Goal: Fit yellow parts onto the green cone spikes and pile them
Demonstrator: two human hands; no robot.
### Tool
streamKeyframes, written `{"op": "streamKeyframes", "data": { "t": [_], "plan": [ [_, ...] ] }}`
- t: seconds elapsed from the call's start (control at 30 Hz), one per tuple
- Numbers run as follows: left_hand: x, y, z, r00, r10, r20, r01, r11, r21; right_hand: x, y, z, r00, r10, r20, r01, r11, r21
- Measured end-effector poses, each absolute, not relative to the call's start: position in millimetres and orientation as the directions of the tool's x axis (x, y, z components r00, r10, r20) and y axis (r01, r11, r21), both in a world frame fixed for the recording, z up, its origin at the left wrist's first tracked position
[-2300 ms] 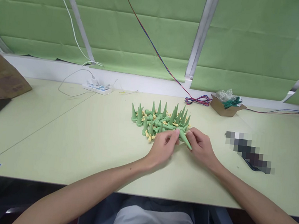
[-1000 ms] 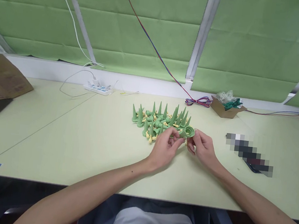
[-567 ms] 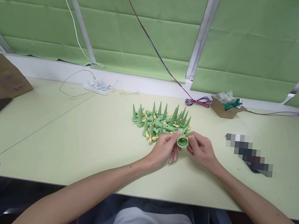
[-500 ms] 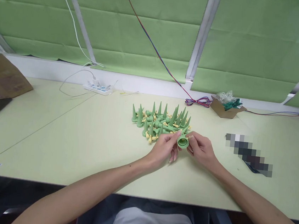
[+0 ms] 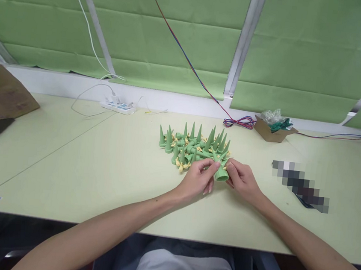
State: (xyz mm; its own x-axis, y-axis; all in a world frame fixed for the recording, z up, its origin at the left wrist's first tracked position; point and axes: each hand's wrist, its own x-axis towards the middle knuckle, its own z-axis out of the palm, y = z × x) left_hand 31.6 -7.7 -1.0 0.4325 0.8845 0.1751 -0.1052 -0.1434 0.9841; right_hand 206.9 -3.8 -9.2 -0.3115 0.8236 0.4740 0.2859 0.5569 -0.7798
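Between my hands, a little above the table, is a green plastic watering spike (image 5: 221, 175), its round open end tilted down toward me. My left hand (image 5: 199, 176) pinches it from the left, thumb on top. From the right, the fingers of my right hand (image 5: 242, 180) close on its side, close to a small yellow part. Just beyond my hands lies a pile of similar green spikes (image 5: 168, 143), some standing point up and others lying over one another. Small yellow valves (image 5: 181, 167) show among them.
At the back right stands a small cardboard box (image 5: 271, 135) beside coiled red and blue wire (image 5: 240, 123). A power strip (image 5: 119, 107) lies at the back left. A large cardboard box (image 5: 6, 93) is far left; a blurred dark object (image 5: 302, 188) lies right.
The spike in my hands has tipped: its open end faced me, showing an inner ring, and now points lower. Both hands stay in nearly the same place.
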Motion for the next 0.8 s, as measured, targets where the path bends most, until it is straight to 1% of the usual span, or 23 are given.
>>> {"op": "streamKeyframes", "data": {
  "t": [0.1, 0.17, 0.3, 0.37, 0.5, 0.67, 0.8],
  "plan": [
    [31.4, -9.0, -1.3, 0.404, 0.889, 0.214, -0.042, -0.216, 0.976, 206.3, -3.7, -8.1, -0.306, 0.836, 0.455, 0.329, 0.541, -0.774],
    [31.4, -9.1, -2.3, 0.367, 0.889, 0.273, 0.014, -0.299, 0.954, 205.9, -3.3, -7.7, -0.296, 0.845, 0.446, 0.365, 0.531, -0.764],
    [31.3, -7.8, -5.9, 0.301, 0.828, 0.472, 0.155, -0.531, 0.833, 205.8, -1.9, -8.1, -0.271, 0.863, 0.427, 0.432, 0.505, -0.747],
    [31.2, -7.3, -7.4, 0.297, 0.791, 0.534, 0.192, -0.597, 0.779, 205.5, -1.0, -8.9, -0.258, 0.873, 0.414, 0.448, 0.487, -0.749],
    [31.7, -7.7, -8.1, 0.291, 0.783, 0.55, 0.212, -0.613, 0.761, 203.3, 0.1, -11.2, -0.216, 0.881, 0.421, 0.436, 0.473, -0.766],
    [32.6, -11.5, -6.0, 0.274, 0.821, 0.5, 0.223, -0.56, 0.798, 201.7, -0.8, -11.2, -0.147, 0.902, 0.406, 0.344, 0.432, -0.834],
    [31.7, -12.9, -2.1, 0.246, 0.852, 0.463, 0.209, -0.513, 0.833, 202.7, -2.7, -7.9, -0.091, 0.898, 0.43, 0.306, 0.436, -0.846]
  ]
}}
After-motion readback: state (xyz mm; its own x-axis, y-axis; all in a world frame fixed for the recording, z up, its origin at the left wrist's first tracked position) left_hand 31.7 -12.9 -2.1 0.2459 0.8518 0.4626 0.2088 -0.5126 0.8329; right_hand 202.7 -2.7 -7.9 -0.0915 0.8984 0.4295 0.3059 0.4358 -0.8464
